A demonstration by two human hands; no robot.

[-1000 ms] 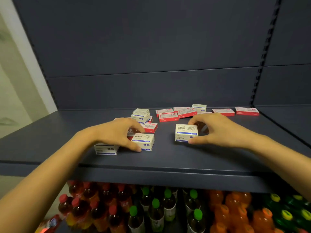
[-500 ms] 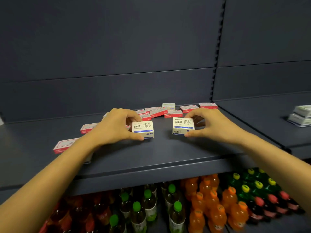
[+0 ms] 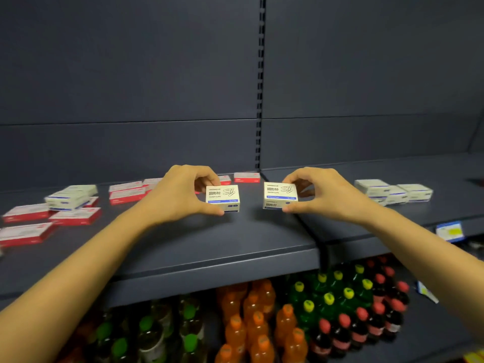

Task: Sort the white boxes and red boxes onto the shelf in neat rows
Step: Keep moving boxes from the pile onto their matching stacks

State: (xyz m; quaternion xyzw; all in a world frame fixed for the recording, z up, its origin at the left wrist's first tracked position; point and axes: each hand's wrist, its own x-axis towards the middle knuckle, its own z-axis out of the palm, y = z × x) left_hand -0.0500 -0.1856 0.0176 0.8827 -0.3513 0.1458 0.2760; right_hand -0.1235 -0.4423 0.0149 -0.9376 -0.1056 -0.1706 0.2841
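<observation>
At the middle of the shelf point(image 3: 235, 247), the left hand point(image 3: 180, 195) pinches one white box point(image 3: 222, 199) and the right hand point(image 3: 324, 196) pinches a second white box point(image 3: 280, 195), thumbs in front, fingers behind. Long axes run left-right; printed faces point toward the camera. Progress appears early: red boxes point(image 3: 76, 217) lie scattered left, grouped white boxes point(image 3: 392, 192) sit right

One camera only, worn on the person's head, wide-angle. It stands close before the shelf point(image 3: 209, 244), facing the back panel point(image 3: 131, 74) and tilted down, taking in the bottles point(image 3: 258, 323) beneath.
</observation>
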